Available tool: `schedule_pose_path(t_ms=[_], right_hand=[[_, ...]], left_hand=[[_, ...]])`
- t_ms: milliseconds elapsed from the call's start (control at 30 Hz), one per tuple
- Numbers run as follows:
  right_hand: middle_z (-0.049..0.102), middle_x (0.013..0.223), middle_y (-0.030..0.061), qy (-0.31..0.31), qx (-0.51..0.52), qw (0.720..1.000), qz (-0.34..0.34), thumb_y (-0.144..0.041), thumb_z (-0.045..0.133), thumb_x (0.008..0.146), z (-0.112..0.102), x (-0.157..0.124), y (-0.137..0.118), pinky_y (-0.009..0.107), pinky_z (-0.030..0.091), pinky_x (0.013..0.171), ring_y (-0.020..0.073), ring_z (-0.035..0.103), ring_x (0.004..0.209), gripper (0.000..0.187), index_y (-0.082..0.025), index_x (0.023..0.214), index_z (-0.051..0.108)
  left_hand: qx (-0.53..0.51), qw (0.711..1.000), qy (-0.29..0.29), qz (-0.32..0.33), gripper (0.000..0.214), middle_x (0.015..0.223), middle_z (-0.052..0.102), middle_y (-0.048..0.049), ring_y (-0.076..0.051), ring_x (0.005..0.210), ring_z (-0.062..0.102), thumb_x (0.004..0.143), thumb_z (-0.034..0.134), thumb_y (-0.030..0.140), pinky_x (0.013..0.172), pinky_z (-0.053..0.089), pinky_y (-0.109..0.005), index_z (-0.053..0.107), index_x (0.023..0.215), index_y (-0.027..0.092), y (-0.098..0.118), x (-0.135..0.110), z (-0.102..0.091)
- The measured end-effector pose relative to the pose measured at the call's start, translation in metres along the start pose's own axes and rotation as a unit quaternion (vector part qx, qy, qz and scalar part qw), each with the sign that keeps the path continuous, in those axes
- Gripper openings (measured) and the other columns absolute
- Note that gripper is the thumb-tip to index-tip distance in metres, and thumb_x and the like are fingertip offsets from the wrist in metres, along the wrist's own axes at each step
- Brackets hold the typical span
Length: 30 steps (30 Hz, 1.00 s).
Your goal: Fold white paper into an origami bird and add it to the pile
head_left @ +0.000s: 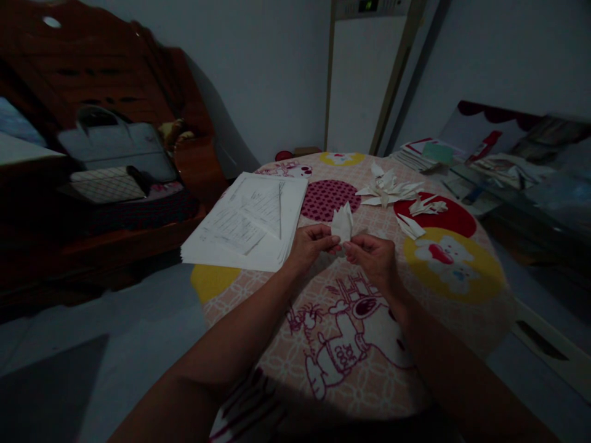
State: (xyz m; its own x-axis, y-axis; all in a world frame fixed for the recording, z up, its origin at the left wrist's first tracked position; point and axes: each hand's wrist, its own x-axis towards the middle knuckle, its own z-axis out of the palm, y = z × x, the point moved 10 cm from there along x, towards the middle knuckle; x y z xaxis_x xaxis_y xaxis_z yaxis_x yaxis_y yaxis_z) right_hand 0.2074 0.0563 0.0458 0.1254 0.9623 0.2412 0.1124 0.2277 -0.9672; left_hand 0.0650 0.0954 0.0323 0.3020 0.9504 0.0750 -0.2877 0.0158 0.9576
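Over the tablecloth (pixel 294 363), the left hand (pixel 314 246) and right hand (pixel 375 257) pinch a folded paper (pixel 342 223), seemingly unfinished; folded pieces (pixel 388 186), apparently done, lie toward one o'clock, flat sheets (pixel 247 223) toward ten, seemingly unworked.

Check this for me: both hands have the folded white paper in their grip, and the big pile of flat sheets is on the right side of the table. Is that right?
Not quite: the pile of flat sheets is on the left side of the table, as the head view shows.
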Motion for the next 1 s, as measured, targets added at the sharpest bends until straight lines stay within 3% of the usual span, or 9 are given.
schedule_pose_path(t_ms=[300, 500, 633, 800, 1000], right_hand=[[0.065, 0.052, 0.0008, -0.048, 0.052, 0.997, 0.017, -0.036, 0.073, 0.076, 0.004, 0.001, 0.001, 0.024, 0.046, 0.045, 0.0117, 0.057, 0.043, 0.024, -0.017, 0.062, 0.070], [0.069, 0.059, 0.0026, -0.090, 0.089, 0.990, 0.066, -0.046, 0.075, 0.075, 0.015, 0.004, 0.014, 0.025, 0.052, 0.049, 0.0137, 0.063, 0.049, 0.031, -0.016, 0.067, 0.070], [0.068, 0.056, 0.0013, -0.075, 0.122, 0.986, 0.086, -0.045, 0.080, 0.070, 0.014, 0.005, 0.023, 0.025, 0.052, 0.049, 0.0145, 0.063, 0.049, 0.031, -0.018, 0.065, 0.067], [0.067, 0.054, 0.0013, -0.118, 0.147, 0.978, 0.086, -0.040, 0.078, 0.073, 0.016, 0.004, 0.018, 0.022, 0.048, 0.048, 0.0116, 0.060, 0.045, 0.029, -0.017, 0.060, 0.065], [0.068, 0.054, 0.0026, -0.145, 0.148, 0.973, 0.104, -0.042, 0.080, 0.068, 0.020, 0.002, 0.019, 0.023, 0.048, 0.045, 0.0127, 0.060, 0.044, 0.030, -0.017, 0.058, 0.067]], left_hand=[[-0.017, 0.999, 0.000, -0.031, 0.043, 0.060, 0.065, 0.0008, -0.009, 0.049, 0.060, 0.054, 0.091, 0.040, 0.051, 0.048, -0.021, 0.063, 0.070, 0.012, -0.010, 0.001, 0.003], [0.018, 1.000, 0.024, 0.000, 0.045, 0.049, 0.058, 0.0044, -0.009, 0.041, 0.055, 0.059, 0.087, 0.044, 0.043, 0.041, -0.019, 0.053, 0.065, 0.015, 0.000, -0.003, 0.001], [0.040, 0.999, 0.004, 0.001, 0.046, 0.049, 0.057, 0.0048, -0.009, 0.040, 0.055, 0.061, 0.086, 0.044, 0.041, 0.040, -0.019, 0.050, 0.064, 0.016, 0.001, -0.006, 0.007], [0.039, 0.998, -0.045, -0.024, 0.044, 0.049, 0.058, 0.0037, -0.009, 0.042, 0.055, 0.061, 0.086, 0.044, 0.042, 0.042, -0.019, 0.052, 0.066, 0.016, -0.005, -0.006, 0.016], [0.047, 0.998, -0.034, 0.000, 0.044, 0.046, 0.055, 0.0040, -0.006, 0.039, 0.046, 0.065, 0.082, 0.048, 0.040, 0.034, -0.018, 0.053, 0.061, 0.015, 0.000, -0.005, 0.012]])
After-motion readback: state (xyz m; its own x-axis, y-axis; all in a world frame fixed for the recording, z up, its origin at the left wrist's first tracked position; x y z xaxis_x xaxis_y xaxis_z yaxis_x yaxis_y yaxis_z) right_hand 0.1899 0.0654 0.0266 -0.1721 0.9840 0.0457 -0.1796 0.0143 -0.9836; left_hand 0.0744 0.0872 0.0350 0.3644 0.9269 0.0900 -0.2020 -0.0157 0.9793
